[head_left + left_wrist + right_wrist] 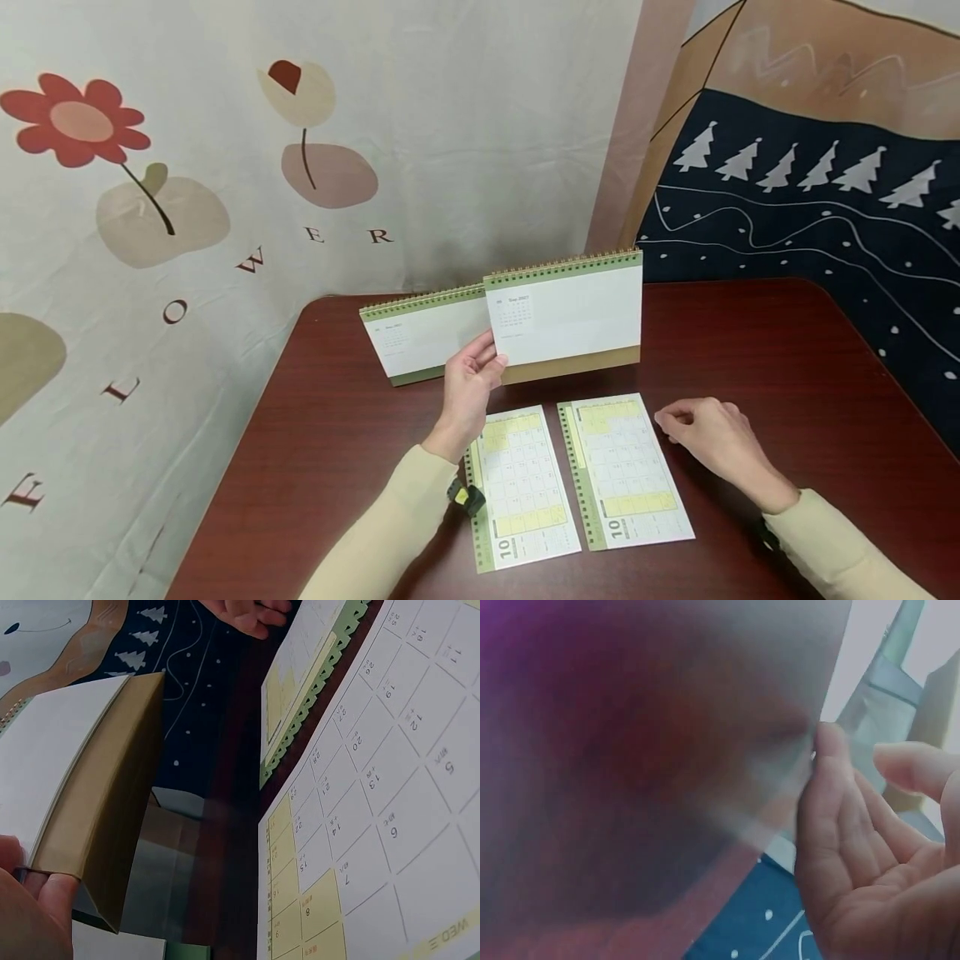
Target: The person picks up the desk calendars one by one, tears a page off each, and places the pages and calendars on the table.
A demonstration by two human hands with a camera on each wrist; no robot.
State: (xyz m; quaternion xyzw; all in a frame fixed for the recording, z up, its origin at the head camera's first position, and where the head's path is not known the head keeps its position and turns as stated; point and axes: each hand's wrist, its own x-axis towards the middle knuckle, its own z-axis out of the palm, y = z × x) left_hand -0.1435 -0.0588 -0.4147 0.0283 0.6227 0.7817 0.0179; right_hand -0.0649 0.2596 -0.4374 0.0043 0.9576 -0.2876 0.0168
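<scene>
My left hand [471, 379] grips the left edge of a spiral-bound desk calendar [570, 312] with a brown base; its thumb is on the front. In the left wrist view, fingers [58, 896] curl round the lower edge of that base. Partly behind it stands a second desk calendar [431, 333] with a green base. Two loose calendar pages, a left one [525, 479] and a right one [630, 475], lie side by side on the table. My right hand [716, 437] is just right of the right page; the right wrist view shows nothing between its thumb and fingers.
The dark red-brown table [810, 358] runs back to a printed flower cloth [480, 125] and a navy tree-patterned cloth [795, 183]. Both loose pages have green punched strips along their left edges.
</scene>
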